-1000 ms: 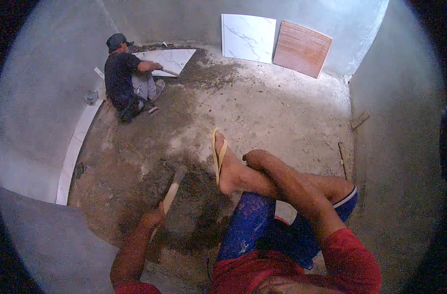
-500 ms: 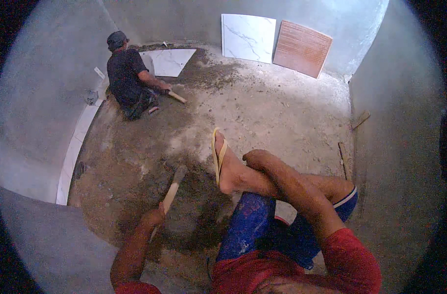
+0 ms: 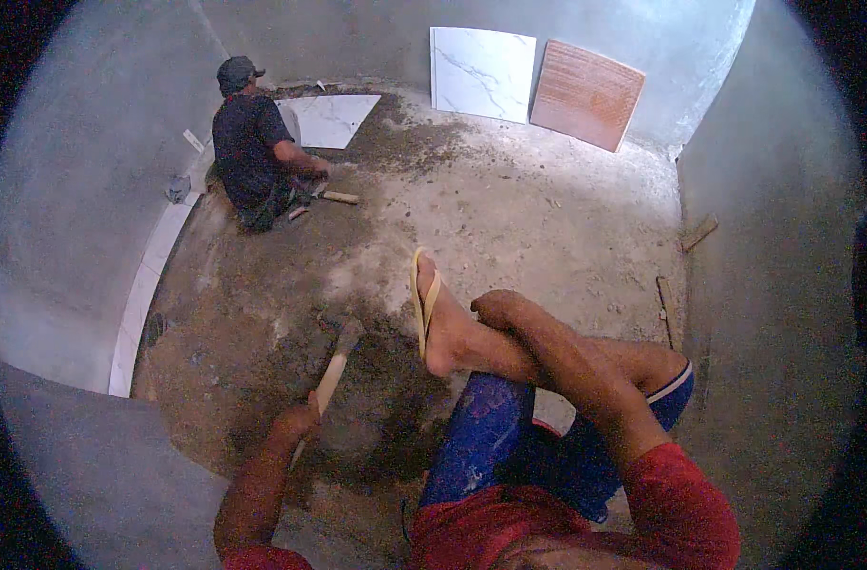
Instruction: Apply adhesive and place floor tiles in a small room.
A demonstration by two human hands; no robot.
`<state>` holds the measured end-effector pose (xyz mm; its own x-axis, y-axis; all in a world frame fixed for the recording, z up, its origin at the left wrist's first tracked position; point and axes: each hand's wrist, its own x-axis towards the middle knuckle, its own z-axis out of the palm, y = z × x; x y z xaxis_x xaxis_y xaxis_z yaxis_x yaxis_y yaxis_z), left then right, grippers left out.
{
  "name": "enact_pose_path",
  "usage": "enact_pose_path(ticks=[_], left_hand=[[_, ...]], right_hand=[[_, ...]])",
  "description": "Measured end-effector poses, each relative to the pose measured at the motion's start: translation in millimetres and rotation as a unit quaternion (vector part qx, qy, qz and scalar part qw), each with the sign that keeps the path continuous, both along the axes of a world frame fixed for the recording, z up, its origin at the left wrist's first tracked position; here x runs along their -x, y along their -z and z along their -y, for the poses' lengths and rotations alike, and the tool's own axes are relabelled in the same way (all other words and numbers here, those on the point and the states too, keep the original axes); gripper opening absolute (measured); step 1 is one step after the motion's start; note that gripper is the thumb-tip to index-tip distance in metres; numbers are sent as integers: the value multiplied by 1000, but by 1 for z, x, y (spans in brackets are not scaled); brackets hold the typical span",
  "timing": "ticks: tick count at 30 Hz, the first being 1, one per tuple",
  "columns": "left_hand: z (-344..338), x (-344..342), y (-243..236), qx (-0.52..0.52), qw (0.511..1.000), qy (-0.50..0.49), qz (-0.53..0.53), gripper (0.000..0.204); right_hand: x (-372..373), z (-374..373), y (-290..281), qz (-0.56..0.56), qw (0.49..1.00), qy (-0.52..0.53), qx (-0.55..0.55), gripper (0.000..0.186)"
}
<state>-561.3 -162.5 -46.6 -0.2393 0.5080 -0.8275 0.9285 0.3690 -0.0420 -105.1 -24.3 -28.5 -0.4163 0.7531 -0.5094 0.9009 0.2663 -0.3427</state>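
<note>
My left hand [image 3: 301, 421] is closed around the pale wooden handle [image 3: 331, 380] of a hoe. The hoe's grey metal head [image 3: 346, 332] rests in the dark, damp mortar [image 3: 367, 418] on the floor. My right forearm lies across my raised leg. Beside the shin, my right hand [image 3: 498, 306] is bent over, its fingers mostly hidden. The raised foot [image 3: 443, 332] wears a yellow flip-flop [image 3: 419, 294] and sits over my other knee.
A co-worker [image 3: 253, 142] in dark clothes kneels at the far left, a wooden-handled tool [image 3: 340, 198] close by. Marbled white tile [image 3: 334, 122] lies past them. A white tile [image 3: 483, 74] and a reddish-brown tile [image 3: 587, 93] lean on the back wall. White skirting strips [image 3: 149, 285] line the left wall.
The co-worker has raised their head and drawn their hand back from the wooden-handled tool, which now lies lower and flatter on the floor. My hands and the hoe have hardly moved.
</note>
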Motion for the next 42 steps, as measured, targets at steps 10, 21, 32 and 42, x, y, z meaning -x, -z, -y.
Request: enact_pose_path(ticks=[10,21,32,42], left_hand=[[1,0,1,-2,1000,-5,-1,70],[4,17,32,-4,996,88,-26,64],[-1,0,1,32,998,44,0,75],[6,-1,-1,-25,999,-38,1,81]], right_hand=[[4,-4,-4,-6,1000,-3,14,50],[9,-6,-20,89,993,-14,80,49],[7,-7,-13,94,992,-14,84,50],[11,-5,-22,83,993,-24,76,49]])
